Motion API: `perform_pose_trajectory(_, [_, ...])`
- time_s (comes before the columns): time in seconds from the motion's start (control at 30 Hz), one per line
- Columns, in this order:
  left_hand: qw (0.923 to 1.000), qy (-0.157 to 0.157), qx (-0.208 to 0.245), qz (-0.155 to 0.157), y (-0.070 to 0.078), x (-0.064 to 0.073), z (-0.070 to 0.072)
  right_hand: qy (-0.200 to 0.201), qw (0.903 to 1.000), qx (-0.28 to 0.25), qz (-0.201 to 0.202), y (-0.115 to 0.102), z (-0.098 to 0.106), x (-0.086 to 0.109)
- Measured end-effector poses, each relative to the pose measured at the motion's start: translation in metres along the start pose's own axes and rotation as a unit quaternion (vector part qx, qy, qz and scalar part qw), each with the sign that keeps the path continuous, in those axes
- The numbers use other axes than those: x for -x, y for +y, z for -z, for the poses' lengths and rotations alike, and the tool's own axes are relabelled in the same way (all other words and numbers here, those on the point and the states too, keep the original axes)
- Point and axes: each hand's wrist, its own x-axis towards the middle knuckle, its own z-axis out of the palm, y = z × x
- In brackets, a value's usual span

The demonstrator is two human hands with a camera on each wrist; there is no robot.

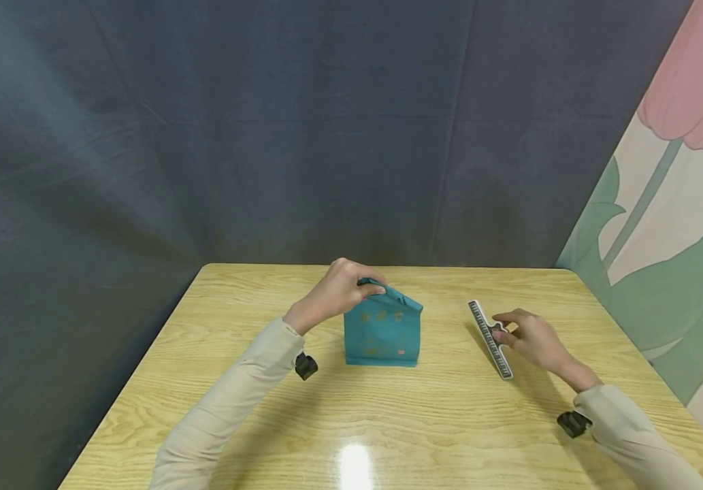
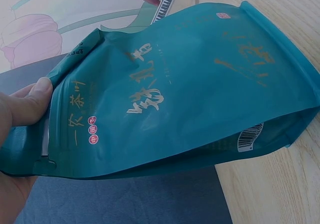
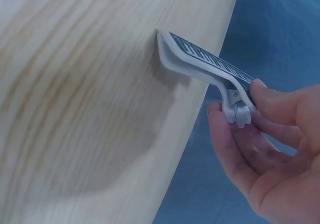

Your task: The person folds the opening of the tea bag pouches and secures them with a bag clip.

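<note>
A teal tea bag [image 1: 382, 333] with gold lettering stands on the table, its top edge folded over. My left hand [image 1: 341, 289] pinches that folded top at its left corner; in the left wrist view the thumb of the left hand [image 2: 20, 109] lies across the fold. To the right, my right hand [image 1: 535, 337] holds a long white bag clip [image 1: 488, 340] with a piano-key pattern. Thumb and fingers pinch its handle in the right wrist view, where the clip [image 3: 205, 64] shows its spring and its two long plates from the side. The clip is apart from the bag.
The wooden table [image 1: 265, 422] extends around both hands. A dark blue cloth [image 1: 327, 136] hangs behind it and along the left. On the right is a panel [image 1: 682, 272] painted with a pink tulip. A black wrist camera [image 1: 305, 366] sits at the left cuff, another [image 1: 574, 423] at the right.
</note>
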Motion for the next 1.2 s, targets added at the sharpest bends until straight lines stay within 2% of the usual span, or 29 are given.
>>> perform_pose_trajectory(0.43, [1.0, 0.002, 0.0, 0.0, -0.001, -0.0012, -0.0003, 0.009, 0.9998, 0.003, 0.018, -0.0014, 0.0018, -0.0046])
perform_pose_trajectory(0.7, [1.0, 0.001, 0.002, 0.003, -0.0018, -0.0009, -0.0011, 0.001, 1.0, -0.004, -0.002, -0.005, 0.005, -0.0077])
perform_pose_trajectory(1.2, [1.0, -0.001, 0.002, 0.002, -0.0006, -0.0006, -0.0013, 0.005, 1.0, 0.002, 0.005, -0.0068, 0.0029, -0.0069])
